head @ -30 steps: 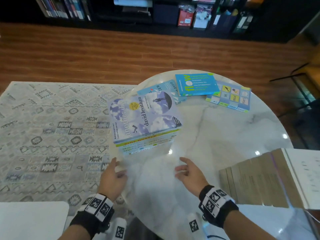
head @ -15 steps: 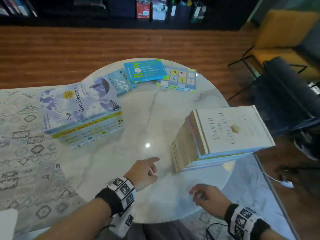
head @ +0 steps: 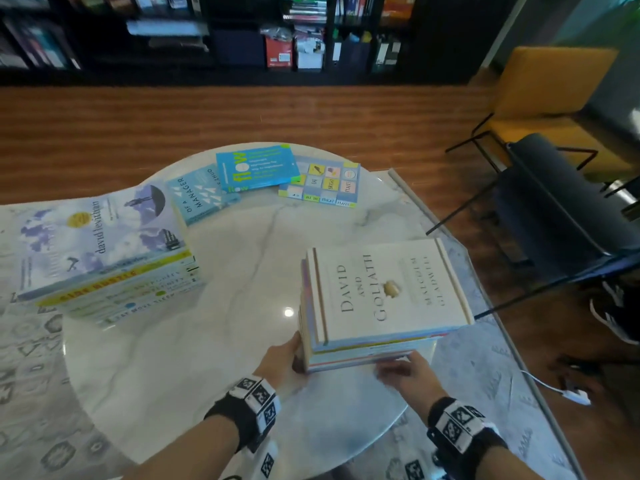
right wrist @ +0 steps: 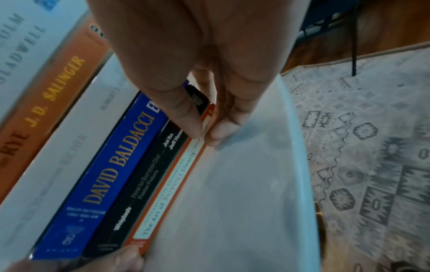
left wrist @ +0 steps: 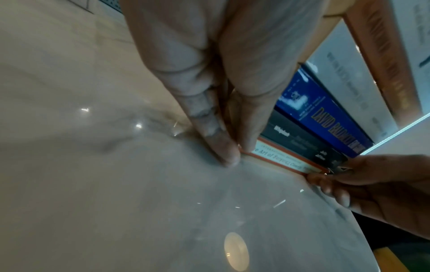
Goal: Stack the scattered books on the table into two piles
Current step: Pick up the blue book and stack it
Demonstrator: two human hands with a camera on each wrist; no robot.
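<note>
On the round marble table point(head: 207, 341) the right pile point(head: 384, 289), topped by a white "David and Goliath", stands near the front edge. My left hand point(head: 294, 355) pinches the near left corner of its orange bottom book point(left wrist: 279, 160). My right hand point(head: 398, 370) pinches the same book point(right wrist: 167, 193) at its other end. The wrist views show thumb and finger on that spine: left hand point(left wrist: 235, 152), right hand point(right wrist: 204, 136). The left pile point(head: 100, 237) has a sky-blue cover on top. Three loose books lie at the far edge: pale blue point(head: 199, 195), bright blue point(head: 256, 168), chequered point(head: 322, 183).
A yellow chair point(head: 554, 98) and a dark chair point(head: 554, 202) stand to the right of the table. A patterned rug point(head: 27, 375) lies under it, and a white cable point(head: 554, 389) on the floor at the right. Dark bookshelves point(head: 242, 36) line the back wall.
The view has swung from the left pile to the right one. Both hands moved off the bare tabletop and took hold of the right pile's bottom book at its near edge.
</note>
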